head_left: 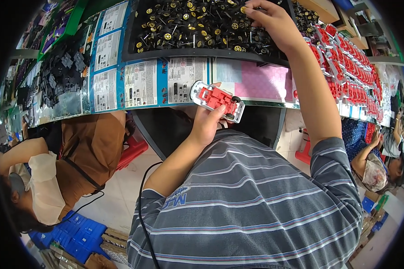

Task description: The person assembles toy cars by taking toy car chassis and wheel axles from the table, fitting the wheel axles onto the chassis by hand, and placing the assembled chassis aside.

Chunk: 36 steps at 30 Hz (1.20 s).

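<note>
My left hand [206, 121] is closed around a toy car [216, 99], held just off the table's near edge with its underside up. The car has a silver-white shell and a red chassis, and a pair of black wheels [233, 107] sits at its right end; no wheels show at the other end. Beyond it, my right hand [269, 20] reaches over a black tray [166, 55] heaped with small black wheels with yellow hubs on metal axles. Its fingertips pinch a yellow-hubbed wheel [243, 9]; whether an axle is attached is hidden.
Dark plastic parts [65, 67] are piled at the left. Rows of red-and-silver car bodies [345, 67] fill the table's right side. Printed card sheets [143, 83] and a pink sheet [262, 80] lie before the tray. People sit on both sides, the left one in brown [92, 152].
</note>
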Available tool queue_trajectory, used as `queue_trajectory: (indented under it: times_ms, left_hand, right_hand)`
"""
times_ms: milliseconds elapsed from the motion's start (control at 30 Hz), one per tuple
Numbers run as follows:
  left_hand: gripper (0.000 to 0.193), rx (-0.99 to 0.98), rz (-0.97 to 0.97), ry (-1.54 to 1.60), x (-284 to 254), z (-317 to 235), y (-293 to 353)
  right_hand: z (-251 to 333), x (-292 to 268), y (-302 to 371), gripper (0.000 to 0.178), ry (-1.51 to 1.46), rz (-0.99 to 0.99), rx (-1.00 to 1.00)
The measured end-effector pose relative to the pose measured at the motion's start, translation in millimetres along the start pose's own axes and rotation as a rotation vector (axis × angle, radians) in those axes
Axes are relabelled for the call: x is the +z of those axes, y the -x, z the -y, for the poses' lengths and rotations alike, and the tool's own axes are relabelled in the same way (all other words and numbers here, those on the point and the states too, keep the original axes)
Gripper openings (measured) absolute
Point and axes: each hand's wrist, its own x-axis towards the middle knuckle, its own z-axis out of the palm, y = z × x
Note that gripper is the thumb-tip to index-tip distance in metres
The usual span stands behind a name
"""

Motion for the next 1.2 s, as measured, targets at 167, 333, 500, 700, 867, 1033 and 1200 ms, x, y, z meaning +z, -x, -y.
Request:
queue_trajectory:
  times_ms: [167,333,500,700,867,1033,1200]
  left_hand:
    - [0.068,-0.027,-0.011,0.015,-1.6,-3.5,0.0]
    - [0.066,-0.050,-0.012,0.035,-0.1,-0.5,-4.1]
    - [0.066,-0.043,0.070,-0.046,-2.8,1.0,-4.7]
    - [0.065,-0.005,0.142,-0.079,2.4,-2.6,1.9]
    - [0.044,0.031,0.195,-0.187,-2.0,4.6,8.6]
    - [0.039,0.099,0.228,-0.300,-0.2,7.2,14.3]
    - [0.031,0.161,0.229,-0.337,-0.6,7.9,14.9]
  right_hand:
    - [-2.1,11.3,52.4,0.022,0.442,-0.080,-0.224]
    - [11.7,14.6,74.8,0.021,0.812,-0.183,-0.333]
    - [19.8,41.6,119.5,0.039,0.356,-0.083,-0.410]
    - [30.7,72.3,153.6,0.043,0.299,0.084,-0.360]
    - [27.7,91.3,160.9,0.043,0.233,0.098,-0.262]
    - [29.2,101.8,164.1,0.045,0.316,0.090,-0.204]
    - [28.1,107.3,165.2,0.048,0.329,0.075,-0.196]
